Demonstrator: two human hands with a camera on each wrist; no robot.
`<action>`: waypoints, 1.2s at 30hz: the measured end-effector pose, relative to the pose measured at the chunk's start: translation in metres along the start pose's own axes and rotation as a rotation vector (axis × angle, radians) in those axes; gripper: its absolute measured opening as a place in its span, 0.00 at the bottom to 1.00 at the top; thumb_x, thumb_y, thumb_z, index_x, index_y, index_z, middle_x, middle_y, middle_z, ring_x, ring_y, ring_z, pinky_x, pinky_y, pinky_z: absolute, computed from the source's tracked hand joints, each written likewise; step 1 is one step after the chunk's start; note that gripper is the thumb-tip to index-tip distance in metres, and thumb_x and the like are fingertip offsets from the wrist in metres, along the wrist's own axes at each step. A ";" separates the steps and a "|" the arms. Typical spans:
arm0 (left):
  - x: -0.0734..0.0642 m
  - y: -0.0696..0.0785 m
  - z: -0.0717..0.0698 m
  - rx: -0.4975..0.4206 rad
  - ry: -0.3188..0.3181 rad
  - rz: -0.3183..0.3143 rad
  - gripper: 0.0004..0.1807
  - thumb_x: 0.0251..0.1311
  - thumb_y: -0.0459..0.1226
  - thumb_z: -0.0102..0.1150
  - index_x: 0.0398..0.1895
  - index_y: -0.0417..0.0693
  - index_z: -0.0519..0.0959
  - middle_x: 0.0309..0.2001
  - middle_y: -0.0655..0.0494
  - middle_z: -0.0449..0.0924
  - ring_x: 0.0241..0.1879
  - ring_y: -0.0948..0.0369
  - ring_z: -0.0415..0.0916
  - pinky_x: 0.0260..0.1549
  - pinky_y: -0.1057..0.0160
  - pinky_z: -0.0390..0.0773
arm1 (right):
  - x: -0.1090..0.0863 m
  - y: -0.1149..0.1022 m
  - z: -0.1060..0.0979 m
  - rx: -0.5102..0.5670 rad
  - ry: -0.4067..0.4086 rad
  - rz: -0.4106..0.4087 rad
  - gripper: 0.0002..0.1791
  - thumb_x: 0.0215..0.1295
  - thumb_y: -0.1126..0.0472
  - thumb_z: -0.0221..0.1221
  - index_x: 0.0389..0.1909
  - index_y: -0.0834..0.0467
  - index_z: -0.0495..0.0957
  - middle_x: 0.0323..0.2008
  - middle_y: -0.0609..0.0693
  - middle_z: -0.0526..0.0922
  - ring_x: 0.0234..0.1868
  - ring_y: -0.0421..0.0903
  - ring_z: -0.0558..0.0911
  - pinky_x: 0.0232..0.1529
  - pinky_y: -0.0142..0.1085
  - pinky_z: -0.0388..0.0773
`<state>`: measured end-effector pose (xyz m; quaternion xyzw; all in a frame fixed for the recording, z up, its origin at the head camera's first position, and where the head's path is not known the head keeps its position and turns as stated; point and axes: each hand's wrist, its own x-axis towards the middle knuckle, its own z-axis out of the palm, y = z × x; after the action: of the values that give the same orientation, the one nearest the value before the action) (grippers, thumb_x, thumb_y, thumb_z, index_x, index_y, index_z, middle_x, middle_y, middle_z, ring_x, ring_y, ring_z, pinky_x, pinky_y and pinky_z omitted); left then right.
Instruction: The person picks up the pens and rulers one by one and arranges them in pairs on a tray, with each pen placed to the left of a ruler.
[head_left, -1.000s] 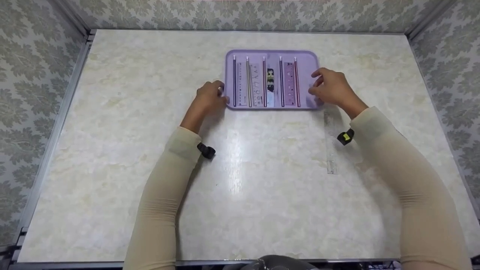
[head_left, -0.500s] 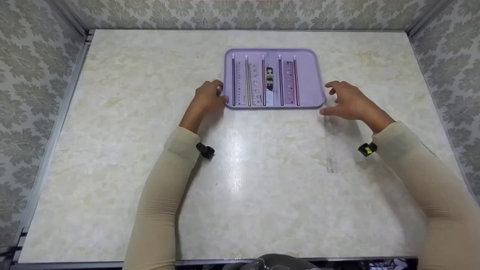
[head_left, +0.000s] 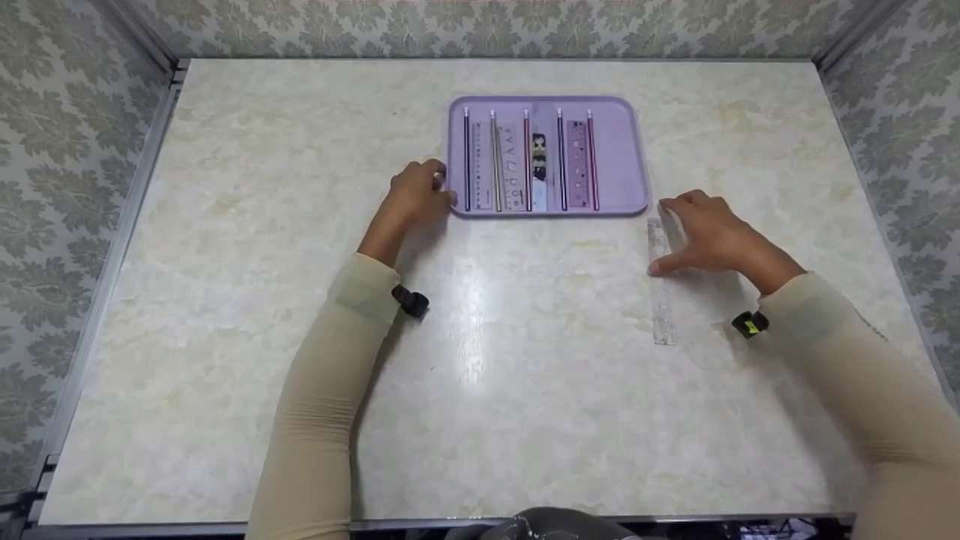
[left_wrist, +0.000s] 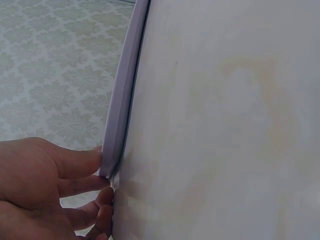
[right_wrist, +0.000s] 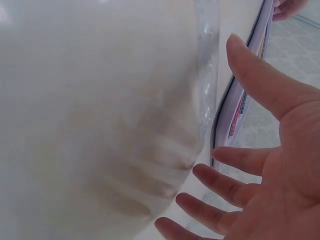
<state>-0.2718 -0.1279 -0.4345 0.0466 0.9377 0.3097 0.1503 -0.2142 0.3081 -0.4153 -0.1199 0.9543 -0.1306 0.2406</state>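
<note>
My left hand (head_left: 417, 196) is at the left side of a purple tray (head_left: 622, 157). In the left wrist view its thumb (left_wrist: 82, 162) lies against the tray's corner, with the other fingers bent close under it. My right hand (head_left: 712, 234) hovers by a clear ruler (head_left: 663, 311) lying on the table, right of the tray's near corner. Its thumb overlaps the ruler in the head view, and its fingers are spread with nothing between them. The right wrist view shows the spread fingers (right_wrist: 215, 212) beside the clear ruler (right_wrist: 207, 60).
On the tray lie several pencils in a row, among them a red pencil (head_left: 592, 161). Between them are a pink ruler (head_left: 577, 165), a clear stencil ruler (head_left: 513, 169) and a dark patterned strip (head_left: 539, 157). Patterned walls (head_left: 495, 30) border the marbled table (head_left: 300, 150).
My right hand has left the tray's right side and moved toward me, over to the clear ruler. My left hand stays at the tray, which has shifted very slightly away.
</note>
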 end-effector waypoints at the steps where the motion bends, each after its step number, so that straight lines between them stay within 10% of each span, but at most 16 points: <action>1: 0.000 0.000 0.000 -0.002 -0.001 -0.001 0.27 0.70 0.39 0.58 0.70 0.40 0.69 0.58 0.38 0.74 0.60 0.45 0.70 0.64 0.48 0.69 | -0.002 0.000 0.002 -0.005 0.000 -0.004 0.67 0.47 0.30 0.73 0.79 0.61 0.53 0.75 0.69 0.54 0.74 0.72 0.54 0.67 0.67 0.63; 20: -0.002 0.001 0.000 -0.001 -0.008 -0.014 0.26 0.71 0.39 0.56 0.70 0.41 0.69 0.59 0.40 0.73 0.60 0.46 0.69 0.65 0.48 0.68 | -0.006 0.001 0.014 -0.003 0.067 -0.002 0.57 0.47 0.35 0.76 0.74 0.57 0.65 0.70 0.63 0.62 0.71 0.68 0.58 0.60 0.72 0.62; 36: -0.002 0.001 0.000 -0.006 -0.006 -0.012 0.27 0.70 0.39 0.58 0.70 0.41 0.69 0.59 0.38 0.73 0.60 0.44 0.70 0.64 0.48 0.69 | -0.004 0.003 0.016 0.225 0.036 0.005 0.55 0.42 0.46 0.82 0.59 0.63 0.53 0.51 0.61 0.67 0.49 0.57 0.68 0.51 0.49 0.66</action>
<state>-0.2697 -0.1276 -0.4330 0.0413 0.9366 0.3115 0.1551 -0.2034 0.3087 -0.4284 -0.0875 0.9381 -0.2385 0.2356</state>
